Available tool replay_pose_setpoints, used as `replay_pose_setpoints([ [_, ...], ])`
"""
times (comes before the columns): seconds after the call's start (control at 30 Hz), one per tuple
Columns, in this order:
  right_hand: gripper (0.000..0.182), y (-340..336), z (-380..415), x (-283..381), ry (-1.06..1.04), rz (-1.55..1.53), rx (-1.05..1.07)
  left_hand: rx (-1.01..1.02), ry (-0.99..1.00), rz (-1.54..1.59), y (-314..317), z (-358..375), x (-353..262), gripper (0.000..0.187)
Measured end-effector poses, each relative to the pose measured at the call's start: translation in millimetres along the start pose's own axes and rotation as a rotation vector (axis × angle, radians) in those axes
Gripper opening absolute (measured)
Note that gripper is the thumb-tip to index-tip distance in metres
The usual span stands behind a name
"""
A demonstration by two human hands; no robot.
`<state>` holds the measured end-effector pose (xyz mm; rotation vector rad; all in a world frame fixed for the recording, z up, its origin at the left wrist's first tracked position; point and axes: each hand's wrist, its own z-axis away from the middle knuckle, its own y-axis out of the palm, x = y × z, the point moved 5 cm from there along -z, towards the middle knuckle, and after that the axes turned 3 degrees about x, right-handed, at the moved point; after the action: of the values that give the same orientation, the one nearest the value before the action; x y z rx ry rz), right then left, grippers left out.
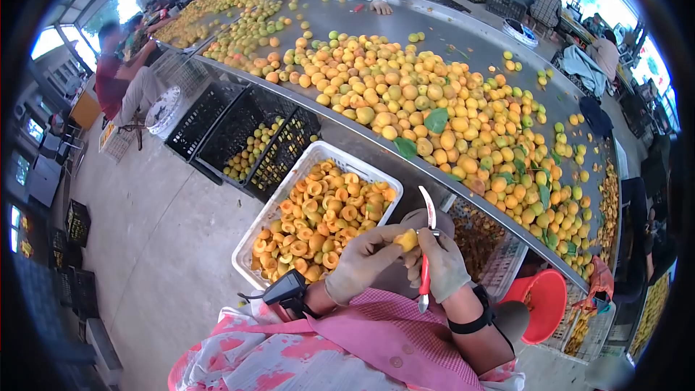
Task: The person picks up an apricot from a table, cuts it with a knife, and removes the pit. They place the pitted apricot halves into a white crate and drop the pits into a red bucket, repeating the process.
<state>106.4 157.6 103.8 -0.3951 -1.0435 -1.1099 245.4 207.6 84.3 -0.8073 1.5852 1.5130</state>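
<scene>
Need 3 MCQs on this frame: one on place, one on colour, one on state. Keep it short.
1. Where is the white crate of halved fruit?
A. on the metal table
B. below the table edge, in front of the person
C. on the red stool

2. What colour is the knife handle?
A. red
B. blue
C. black

3. What is the left hand doing?
A. resting empty
B. gripping a crate
C. holding a piece of fruit

Answers:
1 B: the crate sits lower than the metal table, just beyond the hands.
2 A: the handle showing below the right hand is red.
3 C: the gloved fingers pinch a yellow fruit piece beside the blade.
</scene>
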Motion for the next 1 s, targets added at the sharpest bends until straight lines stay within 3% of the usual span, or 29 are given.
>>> replay_pose_setpoints([
  [0.17, 0.028, 6.1, -17.3, -2.7, -0.067, 0.157, -0.03, -0.25, -0.098, 0.242, -24.2, 6.8, -10.9, 0.034],
  [0.2, 0.029, 5.0, -24.2, 0.3, -0.296, 0.364, -0.066, -0.249, -0.081, 0.191, -28.4, 6.8, -14.7, 0.032],
  [0.3, 0.036, 20.5, -12.8, 16.7, -0.711, 0.728, -0.154, -0.27, 0.042, 0.181, -43.2, 8.8, -14.7, 0.033],
  [0.37, 0.039, 24.6, -16.6, 13.0, -0.644, 0.717, -0.107, -0.251, 0.063, 0.248, -50.9, 9.6, -18.9, 0.033],
  [0.5, 0.048, 37.0, -25.4, 6.8, -0.718, 0.846, -0.017, -0.289, 0.059, 0.262, -61.1, 15.9, -21.9, 0.031],
  [0.57, 0.053, 48.1, -25.4, 8.1, -0.875, 1.006, 0.021, -0.288, 0.063, 0.279, -63.2, 17.8, -24.2, 0.03],
  [0.67, 0.059, 61.0, -27.6, 10.0, -0.891, 1.143, 0.076, -0.309, 0.068, 0.284, -65.4, 21.8, -29.1, 0.028],
  [1.0, 0.071, 89.5, -39.8, 5.3, -0.94, 1.321, 0.11, -0.4, 0.075, 0.358, -79.6, 38.8, -38.5, 0.025],
])
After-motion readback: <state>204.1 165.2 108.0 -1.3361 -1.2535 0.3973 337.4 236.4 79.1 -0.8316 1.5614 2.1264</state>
